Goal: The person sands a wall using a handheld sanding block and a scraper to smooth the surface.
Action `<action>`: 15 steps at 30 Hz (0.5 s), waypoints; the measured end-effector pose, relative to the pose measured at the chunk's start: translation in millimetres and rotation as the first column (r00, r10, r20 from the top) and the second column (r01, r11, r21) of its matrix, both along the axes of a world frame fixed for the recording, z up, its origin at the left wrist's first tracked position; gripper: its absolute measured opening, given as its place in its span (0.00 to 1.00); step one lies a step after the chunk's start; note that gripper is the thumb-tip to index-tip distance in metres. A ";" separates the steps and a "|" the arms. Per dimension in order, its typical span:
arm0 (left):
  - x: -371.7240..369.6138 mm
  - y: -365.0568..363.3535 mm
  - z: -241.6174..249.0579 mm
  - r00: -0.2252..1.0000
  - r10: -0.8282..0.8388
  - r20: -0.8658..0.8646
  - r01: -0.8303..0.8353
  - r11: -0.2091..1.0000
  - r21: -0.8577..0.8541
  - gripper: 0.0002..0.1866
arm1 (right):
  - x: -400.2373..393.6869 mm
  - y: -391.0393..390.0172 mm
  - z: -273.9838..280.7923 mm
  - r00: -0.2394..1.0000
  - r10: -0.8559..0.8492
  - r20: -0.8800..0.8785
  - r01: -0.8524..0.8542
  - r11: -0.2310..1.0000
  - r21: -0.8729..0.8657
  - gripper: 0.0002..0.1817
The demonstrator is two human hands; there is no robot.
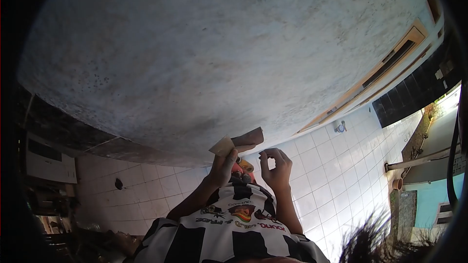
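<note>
My left hand (224,167) is closed on a bent sheet of what looks like sandpaper (250,138), its thumb pressed against the pale side. One part of the sheet is cream, the other dark brown, and it lies close to the wall (195,58) in this view. To its right, my right hand (277,166) has its fingers curled toward the thumb in a pinch, just beside the sheet's lower right end. Anything between those fingertips is too small to make out. The wall is whitish, with grey smudges and dark specks.
White floor tiles (321,175) spread below the wall. A wooden frame (370,78) is set in the wall at right. A dark lump (118,183) lies on the floor at left, near a white cabinet (48,160). A small clear-and-blue object (339,126) stands on the tiles at right.
</note>
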State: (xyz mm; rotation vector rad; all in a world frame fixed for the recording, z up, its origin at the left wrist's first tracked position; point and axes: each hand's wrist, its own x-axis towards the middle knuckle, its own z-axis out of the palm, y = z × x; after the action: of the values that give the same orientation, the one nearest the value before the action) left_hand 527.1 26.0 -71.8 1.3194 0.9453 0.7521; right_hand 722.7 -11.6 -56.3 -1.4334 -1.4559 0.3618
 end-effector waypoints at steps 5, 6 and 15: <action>-12.1 29.2 36.3 0.959 -0.253 -0.124 0.282 0.885 0.370 0.20 | 11.0 8.4 6.1 0.876 0.375 -0.303 -0.401 0.916 -0.025 0.39; -14.3 31.5 41.0 0.894 -0.288 -0.342 0.424 0.791 0.441 0.20 | 5.3 11.5 6.0 0.876 0.426 -0.226 -0.444 0.895 -0.033 0.41; -33.7 22.5 34.6 0.929 -0.163 -0.331 0.317 0.812 0.490 0.18 | -9.3 21.2 -15.5 0.959 0.275 -0.067 -0.269 0.959 0.087 0.28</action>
State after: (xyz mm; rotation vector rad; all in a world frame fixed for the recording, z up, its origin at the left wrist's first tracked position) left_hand 493.4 48.4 -37.2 2.0460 0.7787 0.6647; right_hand 713.4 9.6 -71.8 -1.1460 -1.5884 0.5218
